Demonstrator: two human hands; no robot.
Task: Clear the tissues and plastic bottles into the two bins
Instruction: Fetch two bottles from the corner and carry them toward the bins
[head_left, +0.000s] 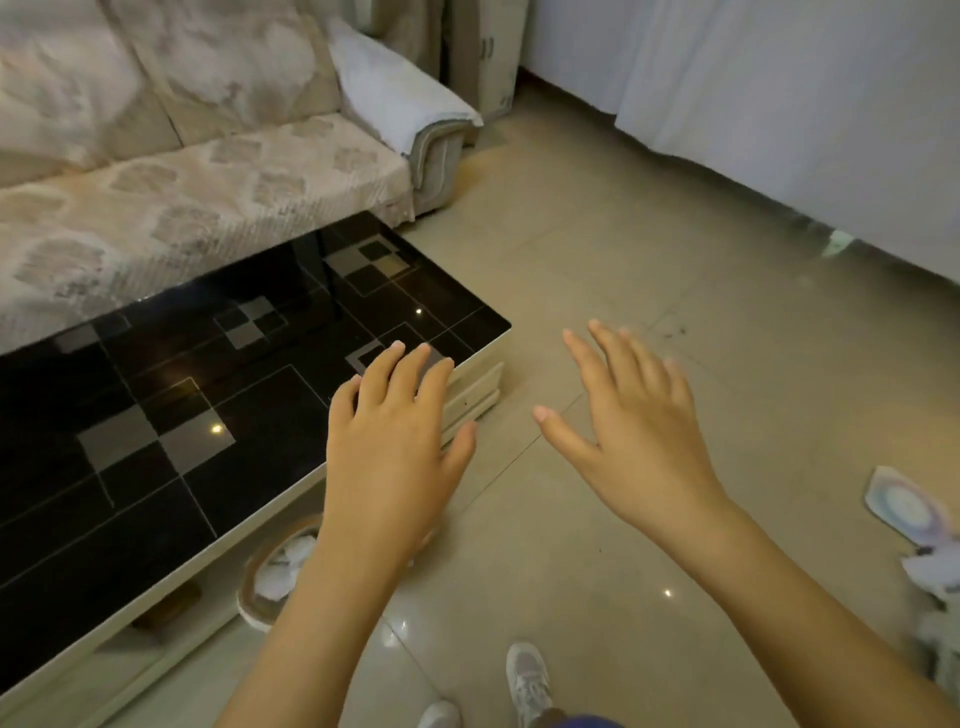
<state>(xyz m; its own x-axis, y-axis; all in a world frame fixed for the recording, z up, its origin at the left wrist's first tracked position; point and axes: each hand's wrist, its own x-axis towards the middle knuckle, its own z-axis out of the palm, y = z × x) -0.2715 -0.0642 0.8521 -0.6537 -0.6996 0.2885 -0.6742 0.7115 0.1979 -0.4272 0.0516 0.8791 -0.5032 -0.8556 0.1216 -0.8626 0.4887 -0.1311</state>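
A round pale bin (252, 597) stands on the floor by the coffee table's near edge, with crumpled white tissues (283, 566) inside; my left forearm hides its right part. My left hand (395, 447) hovers palm down over the table's right corner, fingers apart, holding nothing. My right hand (634, 426) is spread over the tiled floor to the right, also holding nothing. No bottle shows in this view, and only one bin is visible.
The black glass coffee table (156, 415) fills the left, with a patterned sofa (182, 182) behind it. A white curtain (779, 104) hangs at right. A hexagonal card (901, 501) and white clutter (935, 571) lie at the right edge. My shoes (527, 680) are below.
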